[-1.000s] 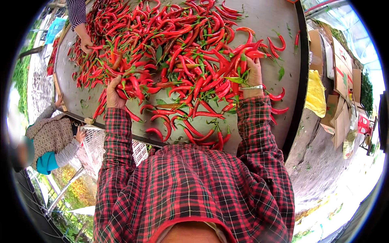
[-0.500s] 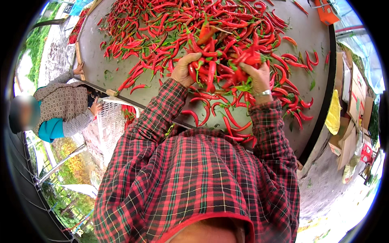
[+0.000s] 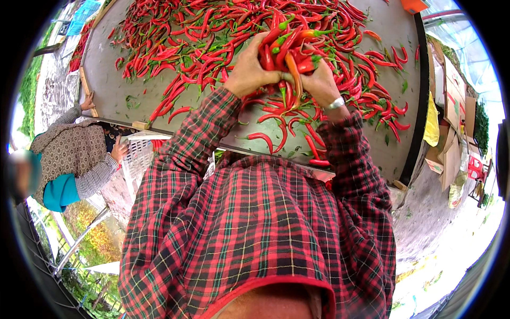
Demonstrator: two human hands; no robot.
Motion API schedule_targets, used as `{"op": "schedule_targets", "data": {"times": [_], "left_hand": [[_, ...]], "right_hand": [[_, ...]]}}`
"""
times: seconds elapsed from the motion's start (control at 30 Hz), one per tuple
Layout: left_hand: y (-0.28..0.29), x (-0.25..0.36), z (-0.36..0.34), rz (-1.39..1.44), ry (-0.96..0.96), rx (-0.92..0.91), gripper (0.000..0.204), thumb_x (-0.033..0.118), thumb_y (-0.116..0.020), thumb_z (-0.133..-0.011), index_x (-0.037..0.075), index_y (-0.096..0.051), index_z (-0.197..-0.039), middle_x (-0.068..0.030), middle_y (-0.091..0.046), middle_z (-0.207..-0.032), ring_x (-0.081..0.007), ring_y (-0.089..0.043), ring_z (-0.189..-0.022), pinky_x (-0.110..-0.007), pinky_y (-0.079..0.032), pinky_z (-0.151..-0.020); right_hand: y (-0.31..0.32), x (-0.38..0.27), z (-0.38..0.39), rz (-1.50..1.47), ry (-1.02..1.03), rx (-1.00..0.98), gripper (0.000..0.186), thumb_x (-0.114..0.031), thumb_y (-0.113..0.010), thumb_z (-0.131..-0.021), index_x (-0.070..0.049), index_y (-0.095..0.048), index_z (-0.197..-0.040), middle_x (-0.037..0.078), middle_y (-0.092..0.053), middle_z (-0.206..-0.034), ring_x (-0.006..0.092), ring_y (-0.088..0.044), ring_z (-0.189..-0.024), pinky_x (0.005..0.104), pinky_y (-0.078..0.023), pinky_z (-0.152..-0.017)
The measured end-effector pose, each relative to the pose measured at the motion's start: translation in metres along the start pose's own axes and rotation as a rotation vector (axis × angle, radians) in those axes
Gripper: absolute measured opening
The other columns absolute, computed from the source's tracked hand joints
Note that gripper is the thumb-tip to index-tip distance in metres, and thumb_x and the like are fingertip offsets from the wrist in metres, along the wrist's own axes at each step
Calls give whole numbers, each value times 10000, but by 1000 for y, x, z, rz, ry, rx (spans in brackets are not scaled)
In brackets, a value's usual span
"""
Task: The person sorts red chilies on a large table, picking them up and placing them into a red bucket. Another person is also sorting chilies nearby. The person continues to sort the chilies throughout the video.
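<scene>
Between my two hands is a bunch of red chili peppers [image 3: 281, 48], with green stems and one orange-tinged pepper hanging down in the middle. My left hand [image 3: 249, 69] is wrapped round the bunch from the left, its thumb across the near side. From the right my right hand [image 3: 319, 82], with a silvery band at the wrist, closes on the same bunch; its fingers are partly hidden behind the peppers. Beneath and beyond lies a broad heap of loose red chilies [image 3: 212, 26] on a grey table [image 3: 385, 154]. Several single chilies [image 3: 260, 139] lie near the table's front edge.
At the left a person [image 3: 71, 157] stands with one hand on the table's wooden rim [image 3: 86, 90] and the other by a white plastic crate [image 3: 139, 157]. Cardboard boxes [image 3: 451, 117] and a yellow bag [image 3: 431, 122] are past the dark right edge. An orange box [image 3: 414, 5] stands far right.
My hands have come together round the peppers, gathering them into one bunch, where before they were apart with chilies in each. The view has shifted slightly.
</scene>
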State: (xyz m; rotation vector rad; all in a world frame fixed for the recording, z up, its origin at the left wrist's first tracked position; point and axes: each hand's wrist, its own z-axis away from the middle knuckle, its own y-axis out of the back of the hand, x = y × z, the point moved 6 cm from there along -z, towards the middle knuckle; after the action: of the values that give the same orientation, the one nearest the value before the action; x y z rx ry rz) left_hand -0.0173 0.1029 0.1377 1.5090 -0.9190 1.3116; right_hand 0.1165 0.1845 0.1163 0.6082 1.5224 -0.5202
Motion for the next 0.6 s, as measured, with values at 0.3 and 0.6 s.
{"op": "schedule_targets", "data": {"times": [0.3,0.6], "left_hand": [[6,-1,6,212,57,-96,875,74,-788,-642,35,-336,-1390,-70,-546,-1183,-144,-551,-1038,-298,-455,-930],[-11,37,3,403,59,-155,741,45,-765,-674,39,-410,-1325,-55,-586,-1129,-130,-569,-1015,-290,-477,-886]], "right_hand": [[-20,-2,1,-514,-204,130,354,-54,-700,-817,15,-587,-1146,49,-642,-1026,131,-617,-912,264,-510,-799],[-1,-37,14,-726,-69,228,306,-100,-674,-832,32,-638,-1105,17,-640,-881,85,-579,-748,210,-459,-678]]}}
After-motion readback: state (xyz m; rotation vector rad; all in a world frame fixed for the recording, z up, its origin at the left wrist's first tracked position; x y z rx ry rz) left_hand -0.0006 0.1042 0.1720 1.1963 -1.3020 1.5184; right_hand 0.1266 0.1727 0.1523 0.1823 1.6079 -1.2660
